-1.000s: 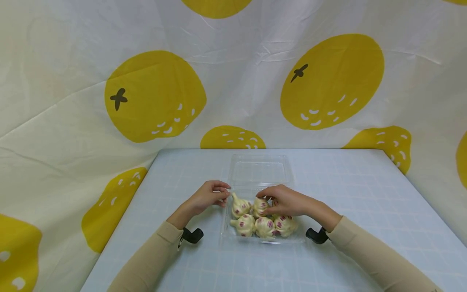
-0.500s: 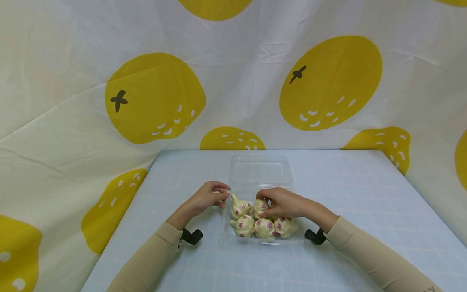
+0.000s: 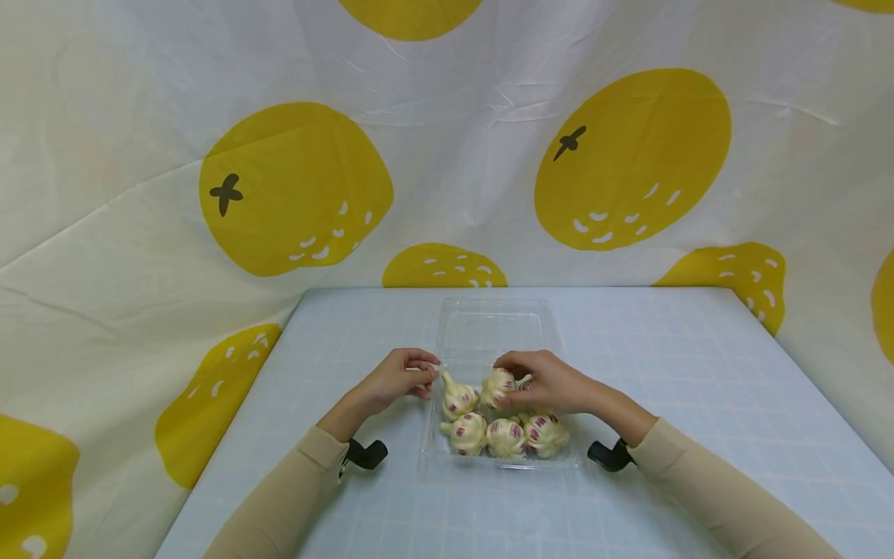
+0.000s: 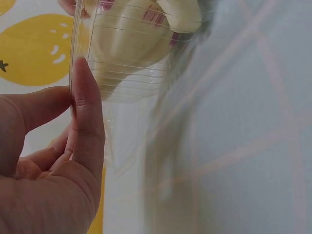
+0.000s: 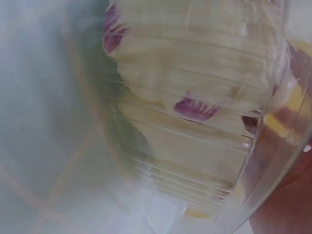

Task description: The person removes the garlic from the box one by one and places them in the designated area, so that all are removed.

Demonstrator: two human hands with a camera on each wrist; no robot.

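A clear plastic clamshell container [image 3: 434,458] holds several garlic bulbs with purple marks. My left hand [image 3: 400,380] is at its left side; in the left wrist view the thumb and index finger [image 4: 87,112] pinch the container's rim. Over the back row, my right hand [image 3: 552,384] grips a garlic bulb [image 3: 497,388] between thumb and fingers, slightly raised. Left of it lies another garlic bulb [image 3: 459,397], stem up. Along the front sit more bulbs, among them a garlic bulb [image 3: 506,439] in the middle. Part of the back right is hidden by my right hand.
The container's transparent lid [image 3: 498,326] lies folded back behind it. A pale blue checked cloth covers the table [image 3: 335,505]. A white curtain with yellow lemons [image 3: 296,190] hangs behind and at the sides.
My right hand has risen a little, bringing the gripped garlic bulb up with it. The left hand stays at the container's rim.
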